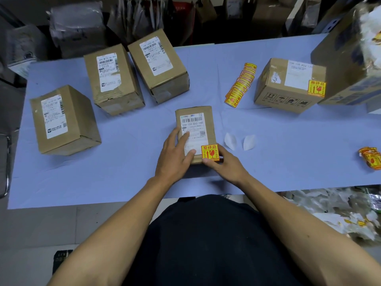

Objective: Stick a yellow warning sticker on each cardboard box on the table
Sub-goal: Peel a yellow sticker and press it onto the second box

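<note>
On flat cardboard box [194,129]: square glossy yellow sticker [209,152], both hands pressing.

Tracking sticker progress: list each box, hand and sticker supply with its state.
Small box: stickered, held.
Right box: stickered.
Three left boxes: no sticker visible.
Left hand: flat on small box.
Right hand: pressing sticker.
Sticker strip: lying loose.

Our left hand [175,155] lies flat, fingers spread. Our right hand [223,166] sits beside it, thumb pressing down.
</note>
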The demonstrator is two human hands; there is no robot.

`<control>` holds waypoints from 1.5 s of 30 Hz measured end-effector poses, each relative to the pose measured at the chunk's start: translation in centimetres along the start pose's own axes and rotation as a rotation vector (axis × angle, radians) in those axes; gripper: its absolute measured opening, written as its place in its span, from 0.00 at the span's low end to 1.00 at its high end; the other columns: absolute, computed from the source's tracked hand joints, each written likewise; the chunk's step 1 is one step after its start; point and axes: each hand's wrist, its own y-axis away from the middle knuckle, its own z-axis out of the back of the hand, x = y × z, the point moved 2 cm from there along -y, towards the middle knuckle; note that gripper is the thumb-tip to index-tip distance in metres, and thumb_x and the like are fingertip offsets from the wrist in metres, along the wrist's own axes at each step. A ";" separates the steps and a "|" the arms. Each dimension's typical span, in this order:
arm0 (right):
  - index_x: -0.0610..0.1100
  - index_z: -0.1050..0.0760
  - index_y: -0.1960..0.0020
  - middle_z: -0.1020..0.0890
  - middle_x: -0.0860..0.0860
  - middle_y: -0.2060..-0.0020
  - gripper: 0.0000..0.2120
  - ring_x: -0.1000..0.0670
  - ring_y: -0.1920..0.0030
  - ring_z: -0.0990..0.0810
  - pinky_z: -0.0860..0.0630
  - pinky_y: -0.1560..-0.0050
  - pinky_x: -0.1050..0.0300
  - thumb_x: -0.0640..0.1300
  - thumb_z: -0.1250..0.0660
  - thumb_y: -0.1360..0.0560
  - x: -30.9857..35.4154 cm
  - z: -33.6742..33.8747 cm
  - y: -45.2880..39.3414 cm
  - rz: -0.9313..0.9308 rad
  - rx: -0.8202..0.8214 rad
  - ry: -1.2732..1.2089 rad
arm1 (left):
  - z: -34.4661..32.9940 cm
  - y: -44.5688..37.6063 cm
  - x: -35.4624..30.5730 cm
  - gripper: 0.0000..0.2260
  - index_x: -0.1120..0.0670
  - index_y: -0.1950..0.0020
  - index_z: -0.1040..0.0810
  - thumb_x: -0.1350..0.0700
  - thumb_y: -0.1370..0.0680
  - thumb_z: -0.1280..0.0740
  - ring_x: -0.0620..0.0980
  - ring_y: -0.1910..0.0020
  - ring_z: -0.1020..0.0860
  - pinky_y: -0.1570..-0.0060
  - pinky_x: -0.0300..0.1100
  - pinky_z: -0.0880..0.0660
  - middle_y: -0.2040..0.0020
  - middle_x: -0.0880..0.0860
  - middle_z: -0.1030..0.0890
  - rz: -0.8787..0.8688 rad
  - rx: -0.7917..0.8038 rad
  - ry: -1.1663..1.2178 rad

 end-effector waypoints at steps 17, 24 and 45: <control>0.54 0.29 0.29 0.18 0.53 0.38 0.22 0.50 0.40 0.19 0.25 0.34 0.46 0.62 0.44 0.19 3.9 -0.7 -5.4 -0.111 -0.068 -0.167 | -1.4 -5.1 -0.6 0.15 0.44 0.35 0.26 0.48 0.21 0.33 0.41 0.51 0.16 0.51 0.42 0.20 0.44 0.43 0.17 0.524 -0.038 0.943; 0.55 0.29 0.28 0.19 0.52 0.37 0.25 0.49 0.40 0.20 0.26 0.35 0.48 0.64 0.48 0.19 4.9 1.4 -6.1 -0.075 -0.074 -0.034 | -1.0 -7.0 -2.0 0.13 0.46 0.36 0.25 0.51 0.20 0.34 0.47 0.48 0.17 0.45 0.49 0.20 0.43 0.47 0.17 0.493 -0.044 0.976; 0.49 0.24 0.35 0.16 0.51 0.47 0.27 0.48 0.46 0.18 0.22 0.42 0.48 0.66 0.49 0.20 13.5 15.2 -23.9 -0.096 -0.168 -0.055 | 2.2 -31.8 -8.4 0.15 0.52 0.33 0.27 0.51 0.19 0.35 0.53 0.46 0.17 0.44 0.54 0.20 0.40 0.53 0.18 0.504 0.082 0.940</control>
